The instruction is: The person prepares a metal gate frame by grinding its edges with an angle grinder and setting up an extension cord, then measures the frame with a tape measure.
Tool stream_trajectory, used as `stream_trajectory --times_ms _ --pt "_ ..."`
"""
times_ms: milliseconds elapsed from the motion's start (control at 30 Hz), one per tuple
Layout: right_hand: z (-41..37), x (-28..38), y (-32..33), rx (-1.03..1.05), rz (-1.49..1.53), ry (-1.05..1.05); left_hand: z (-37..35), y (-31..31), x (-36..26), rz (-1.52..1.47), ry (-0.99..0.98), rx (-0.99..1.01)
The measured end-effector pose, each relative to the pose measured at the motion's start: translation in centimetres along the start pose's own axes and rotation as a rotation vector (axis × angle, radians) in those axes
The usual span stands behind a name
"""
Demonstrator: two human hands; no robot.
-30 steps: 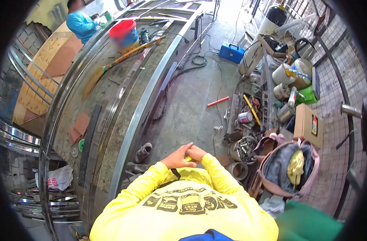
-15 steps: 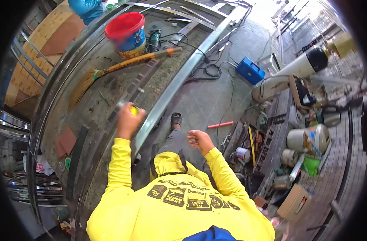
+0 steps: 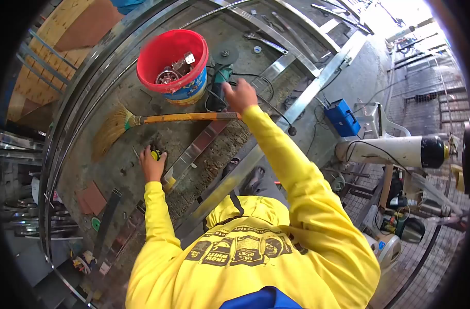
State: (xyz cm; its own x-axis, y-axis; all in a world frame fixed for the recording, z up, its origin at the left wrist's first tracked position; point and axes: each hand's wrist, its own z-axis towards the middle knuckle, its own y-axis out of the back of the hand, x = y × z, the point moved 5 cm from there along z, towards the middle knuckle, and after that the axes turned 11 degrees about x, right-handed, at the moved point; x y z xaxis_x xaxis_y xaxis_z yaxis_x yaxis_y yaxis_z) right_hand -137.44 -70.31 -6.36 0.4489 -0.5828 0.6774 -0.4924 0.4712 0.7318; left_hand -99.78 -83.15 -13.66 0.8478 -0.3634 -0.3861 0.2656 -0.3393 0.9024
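Observation:
My left hand [image 3: 152, 166] is low over the work surface, its fingers closed around a small yellow-and-black tape measure [image 3: 155, 154]. My right hand [image 3: 239, 96] reaches forward with fingers apart, right beside the green body of an angle grinder [image 3: 222, 77]. That grinder lies with its disc facing up and its cord looped around it. Just below my right hand is the orange handle of a broom [image 3: 188, 118], whose straw head points left. A red-rimmed bucket [image 3: 186, 85] with metal parts inside stands left of the grinder. A flat metal bar [image 3: 199, 147] lies between my hands.
Long metal frame tubes [image 3: 309, 98] run along the right side of the surface, with curved metal rails [image 3: 55, 139] on the left. A wrench [image 3: 265, 43] lies farther back. On the floor at right are a blue box [image 3: 342, 118] and a white gas cylinder [image 3: 389, 150].
My right hand has swung from beside my body up and forward to the grinder. The left hand has lowered toward the surface with the tape measure. The view has shifted closer to the bucket.

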Motion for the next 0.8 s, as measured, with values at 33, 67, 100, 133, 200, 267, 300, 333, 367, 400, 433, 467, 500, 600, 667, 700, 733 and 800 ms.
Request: stream_trajectory --times_ms 33,67,100,133,200,267,300,333,367,400,433,467,500,600,667,700,733,800 --pt "3.3 -0.1 -1.8 0.072 -0.013 -0.139 -0.9 0.4 -0.4 -0.040 0.007 -0.020" --pt "5.8 -0.2 -3.2 0.158 -0.012 -0.314 -2.0 1.0 -0.7 -0.079 0.015 -0.046" --pt "8.2 -1.2 -5.4 0.225 -0.020 -0.452 -3.1 1.5 -1.0 -0.117 0.024 -0.075" --pt "10.2 -2.5 -7.6 0.305 -0.045 -0.494 -4.4 2.1 -1.4 -0.144 0.058 -0.096" --pt "11.4 -2.4 -9.3 0.339 -0.091 -0.570 -7.5 3.4 -2.6 -0.151 0.094 -0.194" --pt "11.0 -2.0 -9.2 0.216 -0.010 -0.662 -10.1 4.2 -3.6 -0.192 0.209 -0.205" --pt "11.1 -2.3 -9.3 0.191 0.001 -0.662 -11.3 4.2 -4.1 -0.220 0.267 -0.208" --pt "11.4 -2.8 -9.3 0.221 0.050 -0.683 -12.1 4.1 -4.6 -0.171 0.259 -0.256" --pt "12.0 -3.4 -9.1 0.247 0.105 -0.707 -12.6 4.1 -5.1 -0.275 0.280 -0.265" --pt "12.7 -5.0 -9.6 0.274 0.303 -0.688 -12.8 4.2 -5.8 -0.380 0.294 -0.279" --pt "14.0 -6.5 -10.0 0.304 0.391 -0.555 -12.8 4.3 -6.6 -0.490 0.304 -0.297" --pt "14.9 -7.4 -9.6 0.374 0.549 -0.480 -12.5 4.7 -7.9 -0.559 0.284 -0.335" --pt "14.9 -8.2 -9.1 0.447 0.702 -0.410 -12.0 5.3 -9.5 -0.629 0.267 -0.367" --pt "12.4 -5.3 0.0 0.615 0.868 -0.155 -8.9 6.9 -15.9 -0.810 0.086 -0.379" --pt "10.8 -4.2 5.6 0.660 0.926 0.041 -5.7 7.8 -21.8 -0.882 -0.074 -0.329" --pt "9.4 -3.3 9.1 0.690 0.929 0.105 -4.2 8.3 -25.1 -0.896 -0.149 -0.289" --pt "8.0 -2.4 12.1 0.718 0.932 0.177 -2.4 8.5 -28.5 -0.931 -0.250 -0.252" --pt "5.0 -1.6 17.2 0.761 0.963 0.192 0.4 7.7 -35.2 -1.124 -0.438 -0.141"
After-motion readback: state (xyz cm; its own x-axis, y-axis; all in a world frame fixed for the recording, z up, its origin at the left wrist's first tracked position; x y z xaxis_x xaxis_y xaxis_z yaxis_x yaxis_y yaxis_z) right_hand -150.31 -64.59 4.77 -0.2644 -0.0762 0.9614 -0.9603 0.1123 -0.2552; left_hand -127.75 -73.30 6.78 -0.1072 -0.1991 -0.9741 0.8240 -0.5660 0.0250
